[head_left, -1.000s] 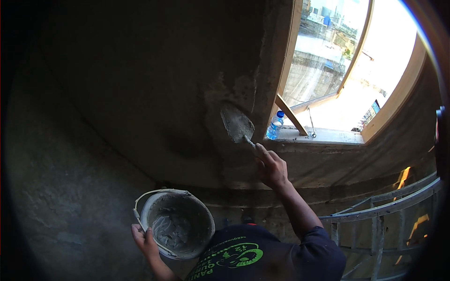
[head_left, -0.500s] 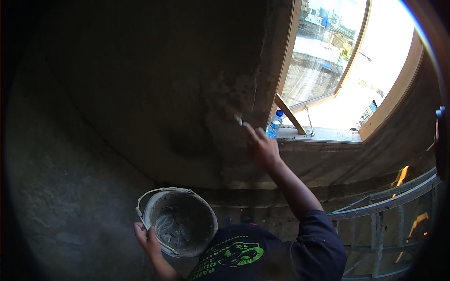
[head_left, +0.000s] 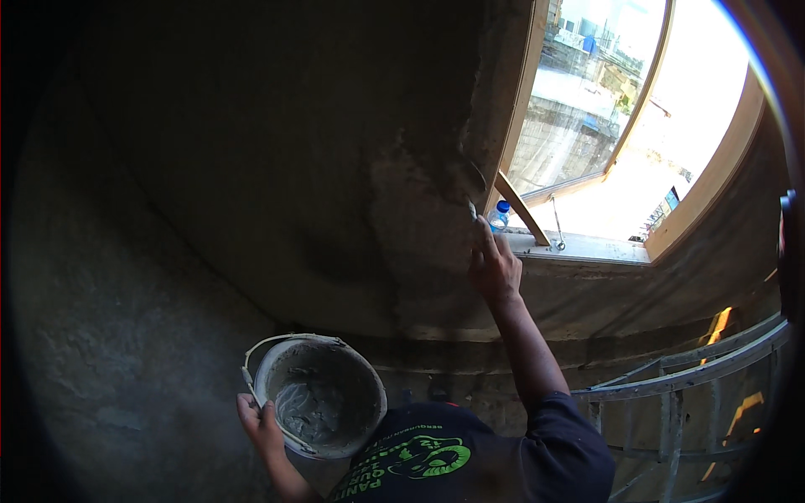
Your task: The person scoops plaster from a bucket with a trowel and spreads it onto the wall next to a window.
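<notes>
At the lower left, my left hand [head_left: 264, 422] grips the rim of a round bucket [head_left: 379, 394], its thumb over the edge near the wire handle. Wet grey mortar [head_left: 310, 407] lies in the bottom of the bucket. My right arm reaches up to the wall [head_left: 402, 201], where the right hand [head_left: 496, 267] is closed round a slim hand tool [head_left: 472, 210] with a pale shank. The tool's head is against or close to the dark wall beside the window frame; its exact shape is hard to make out. The plaster there has a lighter patch with an uneven edge.
An open wood-framed window [head_left: 518, 92] fills the upper right. A clear plastic bottle with a blue cap [head_left: 501, 215] stands on its sill, partly behind my right hand, beside a slanted wooden strip [head_left: 524, 210] and a metal stay [head_left: 558, 226]. A metal ladder [head_left: 671, 384] is at the lower right.
My right hand and the tool have moved right along the wall, closer to the window frame, now partly covering the bottle. The left hand and bucket have barely shifted.
</notes>
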Motion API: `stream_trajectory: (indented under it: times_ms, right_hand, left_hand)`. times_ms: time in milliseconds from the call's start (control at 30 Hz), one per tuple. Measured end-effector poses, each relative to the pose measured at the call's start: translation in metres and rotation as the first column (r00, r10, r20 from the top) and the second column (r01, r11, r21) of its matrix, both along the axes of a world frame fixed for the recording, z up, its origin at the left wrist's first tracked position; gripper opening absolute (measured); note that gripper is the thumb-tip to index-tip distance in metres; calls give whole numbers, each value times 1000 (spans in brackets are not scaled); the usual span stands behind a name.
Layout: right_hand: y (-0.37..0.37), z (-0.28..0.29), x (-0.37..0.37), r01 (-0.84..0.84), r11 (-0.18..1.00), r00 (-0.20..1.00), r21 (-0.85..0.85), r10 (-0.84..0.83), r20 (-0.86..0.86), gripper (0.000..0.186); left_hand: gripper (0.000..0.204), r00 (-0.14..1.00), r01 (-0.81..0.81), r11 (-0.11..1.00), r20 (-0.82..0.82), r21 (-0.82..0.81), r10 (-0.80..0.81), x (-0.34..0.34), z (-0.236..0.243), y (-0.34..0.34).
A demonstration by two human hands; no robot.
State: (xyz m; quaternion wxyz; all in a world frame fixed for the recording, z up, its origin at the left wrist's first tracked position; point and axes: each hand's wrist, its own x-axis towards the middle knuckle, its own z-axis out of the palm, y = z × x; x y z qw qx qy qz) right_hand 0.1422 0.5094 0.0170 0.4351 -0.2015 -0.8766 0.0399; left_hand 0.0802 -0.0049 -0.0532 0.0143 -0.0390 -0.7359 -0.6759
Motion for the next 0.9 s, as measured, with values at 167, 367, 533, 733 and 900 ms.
stream_trajectory:
  times_ms: [167, 367, 533, 733, 900]
  right_hand:
    - [-9, -70, 27, 101, 985, 988, -138, -83, 129, 67]
    - [-35, -98, 50, -133, 958, 991, -254, 126, -46, 61]
    - [-6, 22, -7, -301, 954, 909, -3, 286, -304, 53]
    - [9, 86, -48, -169, 985, 972, 34, 172, -158, 66]
    - [-2, -3, -37, -106, 993, 925, 51, 79, 373, 69]
  left_hand:
    - [28, 999, -35, 999, -1, 35, 35, 4, 1, 6]
    - [27, 995, -91, 996, -43, -9, 91, 1, -18, -3]
    - [27, 995, -98, 995, -6, -27, 98, 3, -13, 0]
    - [28, 991, -118, 993, -59, 6, 118, -1, -19, 2]
    - [27, 995, -88, 995, -42, -49, 86, -5, -21, 1]
